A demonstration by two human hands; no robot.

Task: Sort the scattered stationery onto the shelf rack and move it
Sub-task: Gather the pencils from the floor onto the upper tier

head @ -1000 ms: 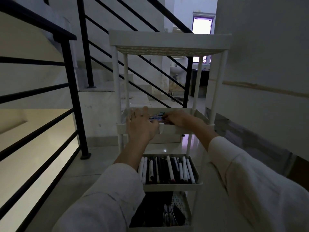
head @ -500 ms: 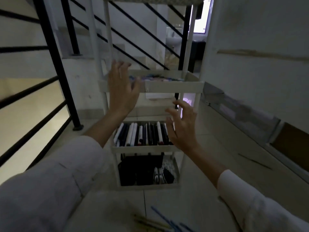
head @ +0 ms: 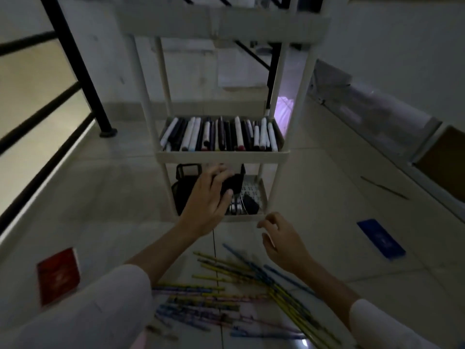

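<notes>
Scattered pencils (head: 241,293) lie loose on the tiled floor (head: 125,197) in front of the shelf rack (head: 221,157), crossed over one another in a flat heap: thin, straight sticks, yellow, blue and pinkish. The right hand (head: 284,243) hovers just above the heap's far end, fingers half curled and apart, holding nothing. The left hand (head: 208,200) is raised before the bottom tier, fingers spread, empty as far as can be judged in the dim light.

Judgement: the step in hand is gathering the pencils. They would be best raked parallel first, then pinched as one bundle near the middle, since slim rods roll and slip on glossy tile.

The rack is pale plastic with round posts; its middle tier holds markers (head: 219,134) in a row. A red booklet (head: 57,275) and a blue card (head: 380,238) lie well apart on the floor.
</notes>
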